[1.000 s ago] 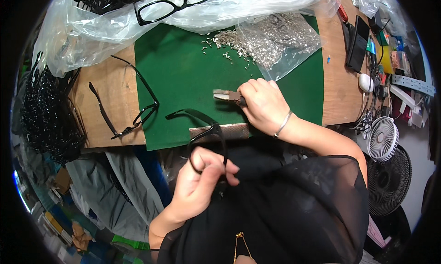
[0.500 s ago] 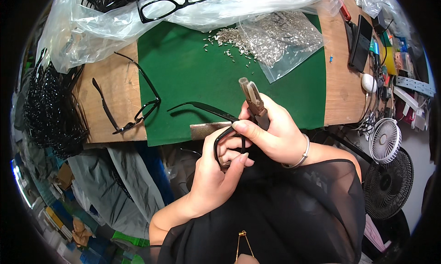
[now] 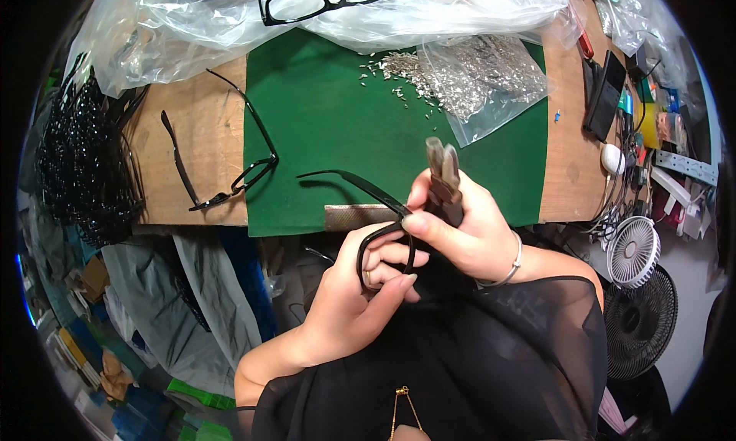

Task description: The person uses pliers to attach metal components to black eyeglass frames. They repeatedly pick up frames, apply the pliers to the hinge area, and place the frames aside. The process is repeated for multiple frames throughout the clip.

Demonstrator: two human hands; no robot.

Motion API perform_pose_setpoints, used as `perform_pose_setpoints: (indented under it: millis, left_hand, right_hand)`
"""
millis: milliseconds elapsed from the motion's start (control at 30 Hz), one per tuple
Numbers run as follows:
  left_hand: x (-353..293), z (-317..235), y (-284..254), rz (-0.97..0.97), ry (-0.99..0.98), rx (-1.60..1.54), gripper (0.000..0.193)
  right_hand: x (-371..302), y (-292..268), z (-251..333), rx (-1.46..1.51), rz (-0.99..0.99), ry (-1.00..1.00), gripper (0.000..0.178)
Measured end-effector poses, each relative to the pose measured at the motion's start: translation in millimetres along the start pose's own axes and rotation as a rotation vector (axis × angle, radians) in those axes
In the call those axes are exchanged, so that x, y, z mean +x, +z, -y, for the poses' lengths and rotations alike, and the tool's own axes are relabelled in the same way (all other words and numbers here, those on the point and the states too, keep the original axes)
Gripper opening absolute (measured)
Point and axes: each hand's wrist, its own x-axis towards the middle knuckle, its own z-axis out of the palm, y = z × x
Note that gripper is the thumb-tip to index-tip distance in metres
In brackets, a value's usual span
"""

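A black eyeglass frame (image 3: pixel 380 196) is held over the mat's near edge, one arm stretching up and left. My left hand (image 3: pixel 337 307) is closed around its front, fingers through a lens opening. At the hinge end, the thumb and forefinger of my right hand (image 3: pixel 483 238) pinch the frame. That hand also grips metal pliers (image 3: pixel 443 165), jaws pointing up and away. The pliers' handles are mostly hidden in the palm. A flat, rough-textured strip (image 3: pixel 353 216) lies at the mat's near edge, just beyond my left hand.
Beyond the hands is a green mat (image 3: pixel 322 103) with loose small metal pieces (image 3: pixel 406 69) and a clear bag (image 3: pixel 498 96) of them. Glasses (image 3: pixel 259 130) lie left; another pair (image 3: pixel 328 5) rests on plastic sheeting. Black temples (image 3: pixel 88 165) pile far left; a phone (image 3: pixel 606 96) and fan (image 3: pixel 633 249) are right.
The pliers stand slightly more upright, and my right hand has moved a little right. Both hands keep their hold on the eyeglass frame. The whole view has shifted slightly.
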Motion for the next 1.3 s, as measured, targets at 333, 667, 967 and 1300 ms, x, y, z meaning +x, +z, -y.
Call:
perform_pose_setpoints:
  millis: [333,667,967,1300]
  left_hand:
    - [-22.8,-7.3,-7.1,-0.011,0.020,0.198,0.037]
    - [-8.9,-4.2,-12.0,0.084,0.275,0.832,0.037]
    - [-11.9,-5.3,-25.6,-0.033,0.145,0.622,0.034]
    - [28.4,-41.5,-106.5,-0.348,0.527,1.633,0.031]
  right_hand:
    - [0.2,-27.4,-4.2,-0.878,0.386,-0.377,0.019]
    - [7.5,-37.2,-12.0,-1.079,0.406,-0.563,0.025]
    - [8.1,-33.8,-5.1,-1.026,0.331,-0.397,0.029]
    - [17.9,-31.6,-13.3,-1.036,0.320,-0.288,0.025]
